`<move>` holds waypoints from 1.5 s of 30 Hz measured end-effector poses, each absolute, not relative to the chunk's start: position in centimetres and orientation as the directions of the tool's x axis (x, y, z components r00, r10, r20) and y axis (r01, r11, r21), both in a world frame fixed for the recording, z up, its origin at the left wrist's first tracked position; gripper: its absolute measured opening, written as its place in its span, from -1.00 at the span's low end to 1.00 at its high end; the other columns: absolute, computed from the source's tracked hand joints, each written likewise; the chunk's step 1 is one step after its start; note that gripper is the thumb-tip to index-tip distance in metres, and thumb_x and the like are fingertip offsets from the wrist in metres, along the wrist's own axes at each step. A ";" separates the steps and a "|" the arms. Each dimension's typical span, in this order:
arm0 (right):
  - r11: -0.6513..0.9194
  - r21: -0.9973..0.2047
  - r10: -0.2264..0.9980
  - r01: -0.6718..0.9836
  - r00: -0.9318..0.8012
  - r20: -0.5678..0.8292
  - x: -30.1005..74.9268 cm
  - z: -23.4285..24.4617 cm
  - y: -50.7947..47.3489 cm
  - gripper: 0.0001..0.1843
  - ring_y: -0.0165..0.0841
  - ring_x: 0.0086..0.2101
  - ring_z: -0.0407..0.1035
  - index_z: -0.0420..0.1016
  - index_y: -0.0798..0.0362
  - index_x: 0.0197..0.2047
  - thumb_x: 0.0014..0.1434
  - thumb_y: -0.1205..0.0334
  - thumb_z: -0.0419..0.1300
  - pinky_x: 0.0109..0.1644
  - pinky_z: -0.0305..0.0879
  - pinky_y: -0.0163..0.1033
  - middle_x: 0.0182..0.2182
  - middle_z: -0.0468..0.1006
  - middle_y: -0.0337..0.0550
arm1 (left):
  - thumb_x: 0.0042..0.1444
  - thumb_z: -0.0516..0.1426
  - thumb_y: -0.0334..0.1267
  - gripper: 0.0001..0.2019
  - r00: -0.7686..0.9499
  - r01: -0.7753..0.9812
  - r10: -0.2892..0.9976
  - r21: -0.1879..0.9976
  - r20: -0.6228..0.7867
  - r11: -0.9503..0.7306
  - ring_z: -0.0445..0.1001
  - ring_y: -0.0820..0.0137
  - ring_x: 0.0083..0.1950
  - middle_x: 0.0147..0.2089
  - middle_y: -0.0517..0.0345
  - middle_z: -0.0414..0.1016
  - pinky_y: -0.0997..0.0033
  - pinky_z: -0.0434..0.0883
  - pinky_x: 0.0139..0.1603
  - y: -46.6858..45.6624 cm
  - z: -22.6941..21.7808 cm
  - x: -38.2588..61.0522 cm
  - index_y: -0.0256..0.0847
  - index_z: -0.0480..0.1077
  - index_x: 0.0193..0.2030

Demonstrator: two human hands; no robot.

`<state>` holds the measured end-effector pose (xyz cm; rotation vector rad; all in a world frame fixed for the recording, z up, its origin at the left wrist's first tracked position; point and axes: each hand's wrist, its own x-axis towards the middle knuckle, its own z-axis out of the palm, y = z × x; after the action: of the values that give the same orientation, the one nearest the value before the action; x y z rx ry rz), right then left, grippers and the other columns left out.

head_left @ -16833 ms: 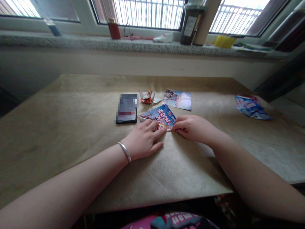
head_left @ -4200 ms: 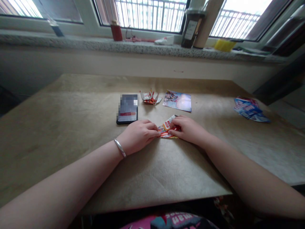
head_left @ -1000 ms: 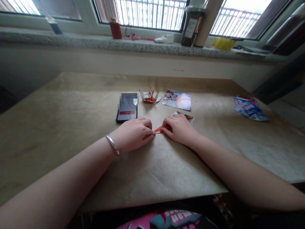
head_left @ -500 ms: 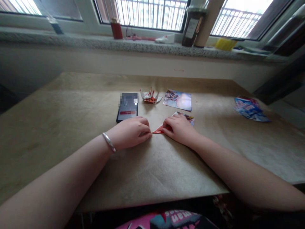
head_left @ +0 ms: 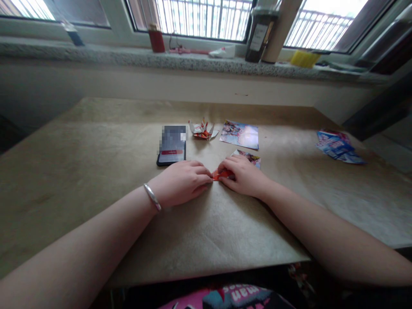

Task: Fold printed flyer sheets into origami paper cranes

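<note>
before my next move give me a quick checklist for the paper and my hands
Both hands on the paper: ok. The left hand reaches one tip of the folded printed paper, and the right hand rests on it.
Paper lying flat on the brown kraft paper: ok.
Crease sharp: cannot tell, the right hand covers most of it.
Left hand off the phone: cannot tell, they look very close.
Folded paper figure and flat printed sheet away from the hands: ok.
</note>
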<state>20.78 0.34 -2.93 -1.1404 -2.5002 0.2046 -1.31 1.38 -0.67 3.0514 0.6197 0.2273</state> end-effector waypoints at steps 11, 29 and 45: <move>0.800 -0.094 0.578 0.592 -0.719 0.387 21.6 -2.8 0.6 -0.79 -0.25 -0.12 0.27 0.56 -0.05 -0.24 0.23 0.18 0.09 0.02 0.12 -0.10 -0.22 0.57 -0.18 | 0.21 0.02 -0.30 -0.79 0.901 0.420 0.420 0.023 0.106 -0.907 0.43 0.35 -0.16 -0.18 0.04 0.49 0.34 0.39 -0.09 0.9 0.0 -1.1 -0.23 0.48 -0.18; 0.794 -0.047 0.591 0.606 -0.752 0.292 22.0 -2.3 0.0 -0.72 -0.33 -0.24 0.36 0.57 -0.08 -0.16 0.26 0.26 0.02 -0.16 0.23 -0.23 -0.25 0.57 -0.13 | 0.20 0.01 -0.37 -0.78 0.906 0.387 0.391 0.060 0.164 -0.920 0.42 0.33 -0.07 -0.11 -0.03 0.46 0.30 0.41 0.00 1.0 -0.9 -1.0 -0.28 0.43 -0.10; 0.815 -0.021 0.559 0.579 -0.776 0.294 22.0 -2.2 0.0 -0.72 -0.34 -0.25 0.35 0.55 -0.06 -0.15 0.25 0.30 0.02 -0.19 0.22 -0.25 -0.23 0.56 -0.13 | 0.16 0.04 -0.36 -0.75 0.906 0.391 0.387 0.009 0.169 -0.920 0.42 0.29 -0.11 -0.09 -0.03 0.45 0.26 0.43 -0.10 0.8 -0.7 -0.9 -0.25 0.41 -0.04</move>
<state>21.95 0.03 -2.18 -0.8707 -2.7131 -0.1020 -0.88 0.82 -0.73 3.0915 0.6312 0.2666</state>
